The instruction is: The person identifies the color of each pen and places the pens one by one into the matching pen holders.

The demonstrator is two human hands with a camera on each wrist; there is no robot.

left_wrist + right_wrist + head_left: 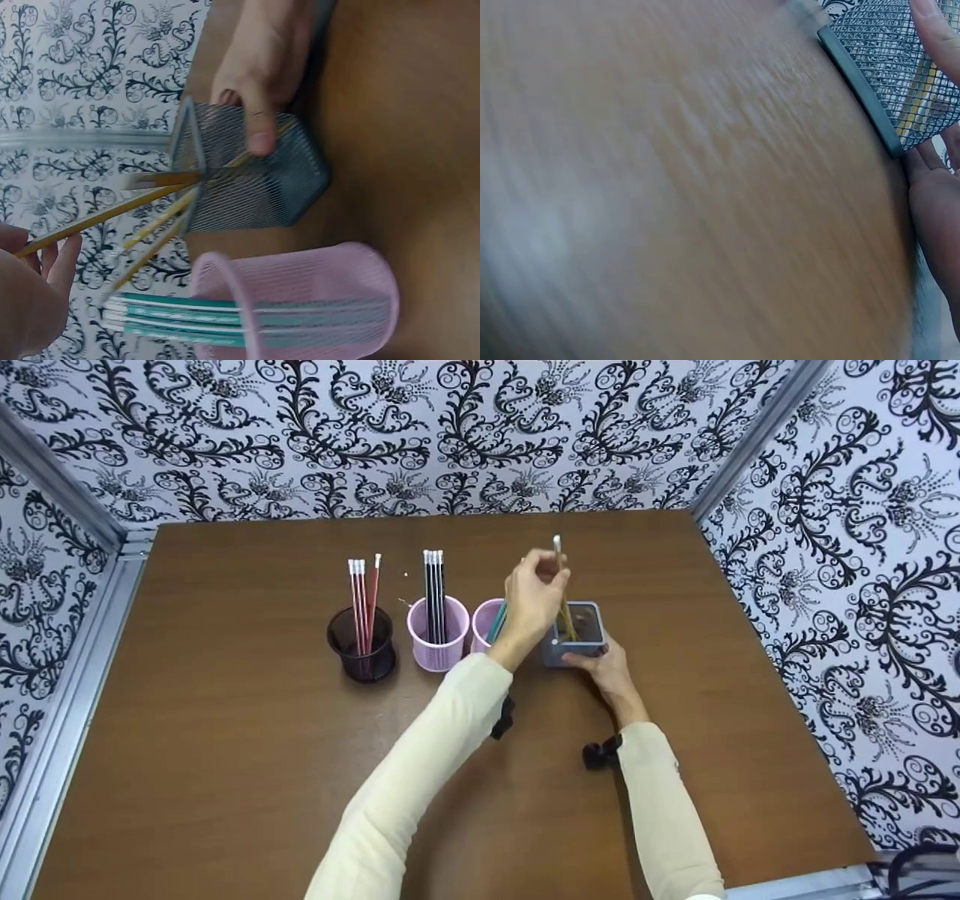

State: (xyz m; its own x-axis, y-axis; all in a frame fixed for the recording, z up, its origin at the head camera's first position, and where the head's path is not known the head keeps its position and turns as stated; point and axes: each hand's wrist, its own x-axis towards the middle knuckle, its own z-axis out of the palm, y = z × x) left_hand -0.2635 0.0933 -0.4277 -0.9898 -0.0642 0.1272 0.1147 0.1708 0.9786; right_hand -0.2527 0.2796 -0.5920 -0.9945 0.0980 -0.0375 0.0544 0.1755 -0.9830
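My left hand pinches a yellow pencil near its white-tipped upper end, and the pencil's lower end is inside a grey square mesh pencil holder. Several other yellow pencils lean in that holder, as the left wrist view shows. My right hand grips the holder from its right side, with the thumb across the near wall. Left of the holder stands a pink mesh cup with several green pencils, partly hidden by my left hand in the head view.
Further left on the brown table are another pink cup with several black pencils and a dark mesh cup with several red pencils. Patterned walls border the back and sides.
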